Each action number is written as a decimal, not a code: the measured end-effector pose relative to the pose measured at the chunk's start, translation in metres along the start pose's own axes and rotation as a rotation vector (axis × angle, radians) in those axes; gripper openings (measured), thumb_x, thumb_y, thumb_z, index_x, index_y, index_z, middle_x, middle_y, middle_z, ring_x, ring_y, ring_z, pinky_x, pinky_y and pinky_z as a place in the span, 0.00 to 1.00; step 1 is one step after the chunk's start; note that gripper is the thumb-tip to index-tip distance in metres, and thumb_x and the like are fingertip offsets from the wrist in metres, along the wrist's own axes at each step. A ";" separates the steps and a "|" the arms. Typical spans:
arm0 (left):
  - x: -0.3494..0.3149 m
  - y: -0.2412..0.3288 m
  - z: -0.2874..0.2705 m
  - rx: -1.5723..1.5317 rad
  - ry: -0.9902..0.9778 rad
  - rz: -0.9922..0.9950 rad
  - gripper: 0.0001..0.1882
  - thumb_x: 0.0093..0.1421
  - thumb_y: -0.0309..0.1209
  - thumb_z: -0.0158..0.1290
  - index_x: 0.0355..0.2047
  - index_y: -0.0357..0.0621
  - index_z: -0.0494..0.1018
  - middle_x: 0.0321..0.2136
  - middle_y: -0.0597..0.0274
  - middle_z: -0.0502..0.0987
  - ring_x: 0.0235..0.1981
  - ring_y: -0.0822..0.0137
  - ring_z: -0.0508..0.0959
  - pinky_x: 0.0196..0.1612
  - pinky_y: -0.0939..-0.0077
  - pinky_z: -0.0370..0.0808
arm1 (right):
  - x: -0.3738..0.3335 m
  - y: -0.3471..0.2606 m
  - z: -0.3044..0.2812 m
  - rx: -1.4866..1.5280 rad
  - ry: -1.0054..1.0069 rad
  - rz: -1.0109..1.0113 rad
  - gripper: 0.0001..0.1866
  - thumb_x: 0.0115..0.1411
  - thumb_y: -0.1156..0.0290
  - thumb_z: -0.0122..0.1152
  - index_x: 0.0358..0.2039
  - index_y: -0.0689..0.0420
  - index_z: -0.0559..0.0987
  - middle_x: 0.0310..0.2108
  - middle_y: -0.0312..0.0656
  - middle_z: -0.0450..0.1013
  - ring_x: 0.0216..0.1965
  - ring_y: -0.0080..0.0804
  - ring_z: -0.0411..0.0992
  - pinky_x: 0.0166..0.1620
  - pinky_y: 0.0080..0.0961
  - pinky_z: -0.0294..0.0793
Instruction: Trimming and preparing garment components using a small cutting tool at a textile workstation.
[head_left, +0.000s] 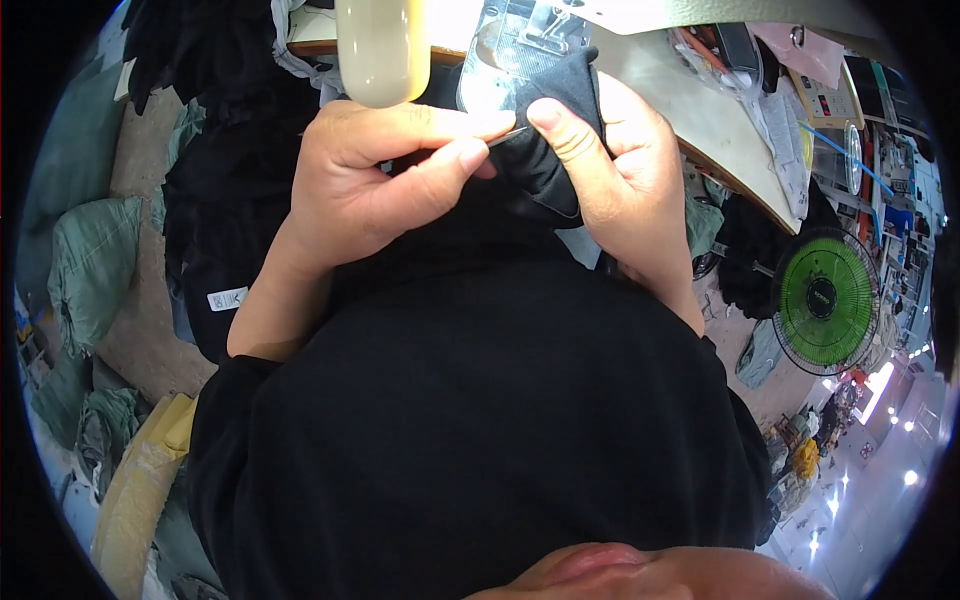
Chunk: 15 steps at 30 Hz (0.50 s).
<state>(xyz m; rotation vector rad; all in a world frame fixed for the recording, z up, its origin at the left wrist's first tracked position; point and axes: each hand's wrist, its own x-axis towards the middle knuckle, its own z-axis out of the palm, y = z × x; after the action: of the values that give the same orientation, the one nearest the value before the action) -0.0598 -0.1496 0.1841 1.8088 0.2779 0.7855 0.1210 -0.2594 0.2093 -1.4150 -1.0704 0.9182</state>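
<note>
My left hand (390, 170) is closed in a pinch on a thin pointed metal tool (507, 136). Only its slim tip shows past the fingertips, so its exact kind is hidden. The tip meets a piece of black fabric (545, 165), which my right hand (625, 165) grips with the thumb on top. The cloth is folded, its edge hanging below my right thumb. Just beyond both hands lies the brightly lit metal plate and presser foot (545, 35) of a sewing machine.
A cream rounded machine part (383, 55) hangs above my left hand. The pale tabletop (720, 130) reaches right, with tools and papers on it. A green fan (825, 300) stands at the right. Black garments (225, 200) and green bundles (95, 265) lie at the left.
</note>
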 end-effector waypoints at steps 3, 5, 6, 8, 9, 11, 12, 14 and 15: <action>-0.003 -0.002 0.000 -0.189 -0.015 -0.141 0.10 0.63 0.23 0.54 0.42 0.37 0.82 0.26 0.62 0.84 0.17 0.81 0.72 0.21 0.87 0.69 | 0.001 -0.001 -0.001 0.005 -0.007 0.007 0.06 0.65 0.73 0.60 0.38 0.63 0.79 0.30 0.38 0.78 0.32 0.22 0.74 0.40 0.21 0.73; -0.006 -0.003 0.002 -0.276 -0.026 -0.207 0.11 0.66 0.24 0.52 0.43 0.37 0.82 0.27 0.61 0.84 0.15 0.82 0.71 0.20 0.87 0.68 | -0.001 -0.002 -0.002 0.022 -0.022 0.032 0.07 0.66 0.73 0.60 0.38 0.63 0.79 0.30 0.38 0.78 0.33 0.21 0.73 0.40 0.20 0.73; -0.007 -0.004 0.003 -0.343 -0.025 -0.225 0.11 0.67 0.25 0.51 0.44 0.36 0.81 0.28 0.59 0.84 0.14 0.82 0.69 0.19 0.88 0.66 | -0.002 -0.001 -0.002 0.022 -0.021 0.030 0.07 0.66 0.73 0.60 0.38 0.63 0.79 0.30 0.38 0.78 0.33 0.21 0.73 0.40 0.20 0.73; -0.008 -0.006 0.003 -0.415 -0.023 -0.247 0.12 0.68 0.26 0.50 0.45 0.35 0.81 0.29 0.57 0.84 0.14 0.83 0.68 0.18 0.89 0.65 | -0.001 0.001 -0.001 0.035 -0.014 0.008 0.07 0.66 0.72 0.60 0.38 0.63 0.79 0.31 0.38 0.78 0.33 0.21 0.73 0.41 0.20 0.73; -0.009 -0.007 0.002 -0.421 -0.044 -0.256 0.14 0.69 0.27 0.47 0.47 0.34 0.79 0.31 0.52 0.84 0.13 0.81 0.67 0.17 0.88 0.65 | 0.000 0.001 -0.001 0.035 -0.014 0.009 0.07 0.66 0.72 0.60 0.38 0.63 0.79 0.31 0.38 0.78 0.33 0.21 0.73 0.41 0.20 0.73; -0.009 -0.008 0.002 -0.428 -0.064 -0.265 0.17 0.70 0.29 0.44 0.49 0.33 0.78 0.32 0.46 0.83 0.12 0.79 0.66 0.17 0.87 0.64 | 0.000 0.002 -0.001 0.055 -0.021 0.004 0.07 0.66 0.72 0.60 0.38 0.64 0.79 0.31 0.38 0.78 0.34 0.20 0.73 0.41 0.20 0.73; -0.009 -0.006 0.002 -0.473 -0.055 -0.315 0.17 0.70 0.29 0.44 0.50 0.33 0.78 0.32 0.47 0.83 0.12 0.79 0.67 0.17 0.87 0.64 | 0.000 0.002 -0.001 0.055 -0.023 0.005 0.07 0.66 0.72 0.60 0.38 0.64 0.79 0.31 0.38 0.78 0.34 0.20 0.73 0.41 0.20 0.73; -0.008 -0.003 0.001 -0.518 -0.050 -0.364 0.17 0.70 0.29 0.44 0.50 0.33 0.77 0.31 0.47 0.83 0.13 0.79 0.67 0.18 0.87 0.64 | 0.001 0.003 -0.002 0.079 -0.024 -0.003 0.08 0.67 0.72 0.59 0.39 0.64 0.79 0.32 0.37 0.79 0.35 0.19 0.73 0.42 0.20 0.73; -0.006 -0.001 -0.002 -0.377 -0.060 -0.310 0.16 0.70 0.28 0.45 0.51 0.32 0.77 0.31 0.48 0.83 0.15 0.79 0.69 0.20 0.87 0.66 | 0.001 0.004 -0.001 0.079 -0.024 -0.003 0.08 0.67 0.72 0.59 0.39 0.64 0.79 0.32 0.37 0.79 0.35 0.19 0.73 0.42 0.20 0.73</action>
<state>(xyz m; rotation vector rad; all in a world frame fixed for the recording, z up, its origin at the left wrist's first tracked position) -0.0653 -0.1511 0.1810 1.3901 0.3366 0.5225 0.1230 -0.2587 0.2052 -1.3396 -1.0424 0.9669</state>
